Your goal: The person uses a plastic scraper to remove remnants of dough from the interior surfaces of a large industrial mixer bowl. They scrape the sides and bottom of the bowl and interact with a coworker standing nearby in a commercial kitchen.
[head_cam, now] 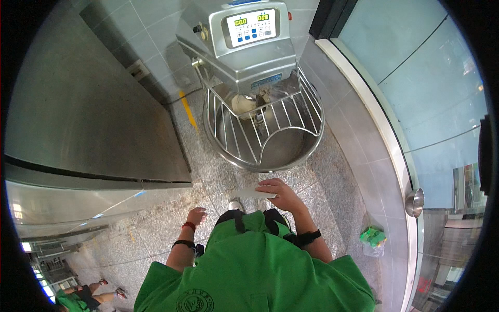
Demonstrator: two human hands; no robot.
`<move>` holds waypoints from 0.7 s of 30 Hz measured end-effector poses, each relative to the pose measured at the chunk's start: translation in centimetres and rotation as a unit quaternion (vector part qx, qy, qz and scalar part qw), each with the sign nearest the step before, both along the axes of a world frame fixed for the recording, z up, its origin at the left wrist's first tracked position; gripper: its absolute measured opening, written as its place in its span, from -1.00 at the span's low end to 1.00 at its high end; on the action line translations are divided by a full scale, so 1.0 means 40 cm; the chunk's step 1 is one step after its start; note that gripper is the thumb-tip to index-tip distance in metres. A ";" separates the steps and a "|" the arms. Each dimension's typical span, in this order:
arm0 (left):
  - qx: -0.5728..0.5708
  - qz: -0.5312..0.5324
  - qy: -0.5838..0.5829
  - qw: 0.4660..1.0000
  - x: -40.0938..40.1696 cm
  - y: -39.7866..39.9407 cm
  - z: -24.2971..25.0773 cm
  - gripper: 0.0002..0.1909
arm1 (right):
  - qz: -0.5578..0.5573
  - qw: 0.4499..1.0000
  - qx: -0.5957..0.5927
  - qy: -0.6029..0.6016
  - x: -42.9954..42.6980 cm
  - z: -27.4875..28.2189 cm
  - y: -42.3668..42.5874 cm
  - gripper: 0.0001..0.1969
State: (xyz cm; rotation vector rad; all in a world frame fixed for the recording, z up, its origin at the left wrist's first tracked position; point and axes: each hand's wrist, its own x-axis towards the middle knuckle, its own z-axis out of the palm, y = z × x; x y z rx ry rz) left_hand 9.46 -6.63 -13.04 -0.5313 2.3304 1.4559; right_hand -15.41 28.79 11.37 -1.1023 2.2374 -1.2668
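Note:
In the head view my right hand (283, 194) grips a flat, whitish, translucent sheet or scraper (249, 192), held low in front of my body. To its left, my left hand (197, 215) hangs with loosely curled fingers and nothing visible in it. Beyond both hands stands a floor dough mixer (253, 66) with a lit control panel (251, 28). Its wire guard (241, 134) lies over the round steel bowl (265, 169). Pale dough (242, 104) sits at the back of the bowl, beside the metal mixing tool, partly hidden by the guard.
A large stainless steel cabinet (89, 113) stands at the left. Along the right runs a tiled ledge (384, 128) under glass, with a small metal bowl (414, 202) on it. A green plastic bag (373, 237) lies low by the wall. Another person (84, 296) is at the far lower left.

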 end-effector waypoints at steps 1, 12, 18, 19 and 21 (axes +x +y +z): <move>-0.042 -0.066 0.054 0.995 0.003 -0.004 -0.010 -0.74 | -0.002 1.000 0.001 0.020 -0.001 -0.005 0.004 -0.66; 0.025 0.071 -0.116 0.990 -0.052 0.050 0.061 -0.79 | -0.125 0.965 -0.028 0.230 -0.010 0.079 0.025 -0.70; 0.084 0.145 -0.158 0.973 -0.034 0.057 0.045 -0.79 | -0.142 0.935 -0.053 0.322 -0.008 0.120 0.020 -0.77; 0.130 0.170 -0.150 0.965 -0.018 0.050 0.026 -0.78 | -0.135 0.929 -0.065 0.338 -0.008 0.128 0.016 -0.76; 0.146 0.176 -0.146 0.962 0.001 0.041 0.004 -0.78 | -0.127 0.924 -0.077 0.353 -0.009 0.142 0.010 -0.76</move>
